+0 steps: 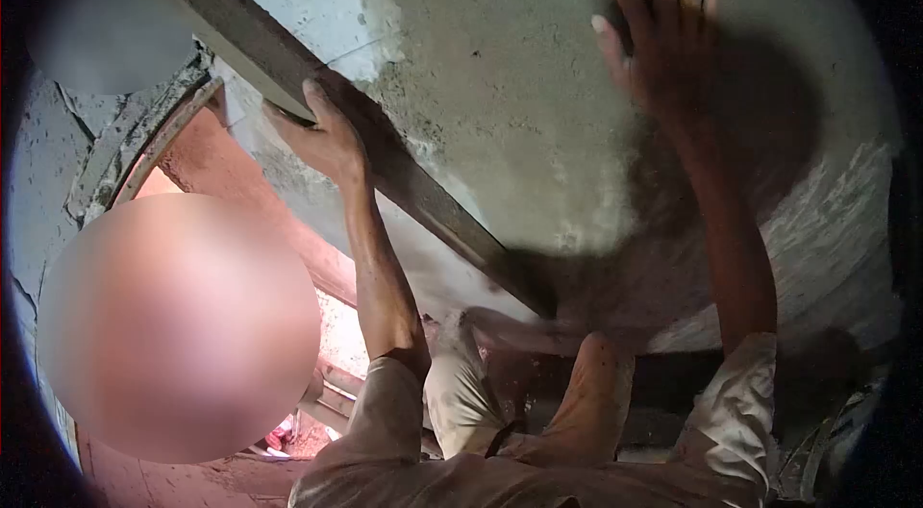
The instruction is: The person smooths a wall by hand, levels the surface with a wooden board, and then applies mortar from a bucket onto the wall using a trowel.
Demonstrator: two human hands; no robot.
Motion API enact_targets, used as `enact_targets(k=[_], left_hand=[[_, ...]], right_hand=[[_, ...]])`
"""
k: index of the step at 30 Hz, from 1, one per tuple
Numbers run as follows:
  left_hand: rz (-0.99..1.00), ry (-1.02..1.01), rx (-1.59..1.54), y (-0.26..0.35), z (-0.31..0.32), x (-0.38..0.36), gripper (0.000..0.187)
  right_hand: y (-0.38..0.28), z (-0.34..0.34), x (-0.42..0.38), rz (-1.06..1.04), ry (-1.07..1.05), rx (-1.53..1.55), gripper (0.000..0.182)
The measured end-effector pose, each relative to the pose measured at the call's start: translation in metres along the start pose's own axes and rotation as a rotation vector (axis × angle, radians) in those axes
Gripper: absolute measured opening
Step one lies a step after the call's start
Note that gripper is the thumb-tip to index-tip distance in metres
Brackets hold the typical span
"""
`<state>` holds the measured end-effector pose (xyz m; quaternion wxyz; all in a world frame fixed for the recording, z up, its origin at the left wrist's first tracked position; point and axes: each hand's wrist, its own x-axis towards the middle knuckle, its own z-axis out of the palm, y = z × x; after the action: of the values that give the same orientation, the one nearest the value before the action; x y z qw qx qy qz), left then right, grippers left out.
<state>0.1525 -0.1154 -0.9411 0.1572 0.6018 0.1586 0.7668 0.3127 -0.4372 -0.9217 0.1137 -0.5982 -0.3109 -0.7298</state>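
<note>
A long, straight grey bar, a plasterer's straightedge (433,210), slants across the wall from upper left to lower middle. My left hand (325,138) is closed on its lower edge, the thumb up along the near face and the fingers partly hidden behind the bar. Higher up on the right, my right hand (668,51) is open, fingers spread, with nothing in it. Its palm faces the plastered wall (519,75), where a dark shadow surrounds the arm. The plaster is grey and damp-looking in the middle, paler toward the upper left.
At left, a curved rim (159,148) edges a brightly lit opening with a reddish wall (216,157). Two blurred discs hide parts of that side. My bent knees (596,378) are below, close to the wall's lower edge.
</note>
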Motion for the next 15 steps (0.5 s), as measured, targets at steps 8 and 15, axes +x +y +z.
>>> enact_targets(k=[8, 15], left_hand=[[0.027, -0.045, -0.057, -0.012, -0.001, 0.002, 0.072], [-0.04, -0.102, -0.136, 0.007, -0.012, 0.001, 0.075]], right_hand=[[0.005, 0.012, -0.008, 0.14, -0.148, 0.133, 0.069], [-0.002, 0.01, -0.015, 0.185, -0.095, 0.198, 0.063]])
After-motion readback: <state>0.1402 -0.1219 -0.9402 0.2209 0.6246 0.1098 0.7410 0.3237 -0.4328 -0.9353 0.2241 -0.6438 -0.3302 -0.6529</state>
